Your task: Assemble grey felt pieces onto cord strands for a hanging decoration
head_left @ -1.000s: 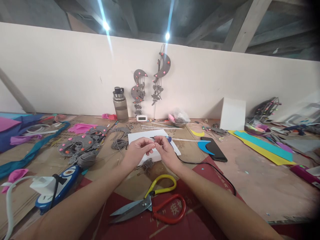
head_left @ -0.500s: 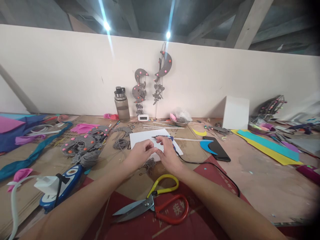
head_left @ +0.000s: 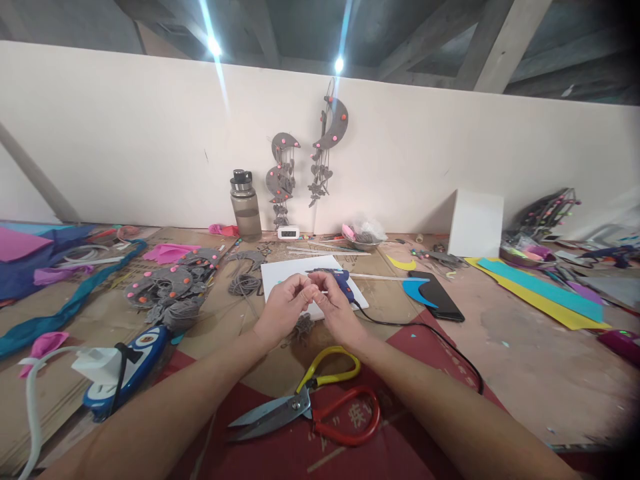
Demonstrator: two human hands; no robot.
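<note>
A wide brown cardboard-covered work surface runs left to right under a white wall. On the wall hang two grey felt crescent-moon ornaments with pink dots; more of the same grey felt pieces lie heaped at the left. A red mat covers the near middle, and large scissors with one yellow and one red handle lie on it. Just beyond, a white sheet carries a blue glue gun, its black cord trailing right. Over the sheet's near edge the left hand and right hand meet, fingertips touching. Each grip is pressed together, pinching a thin pale stick between them; its tip pokes out to the right.
</note>
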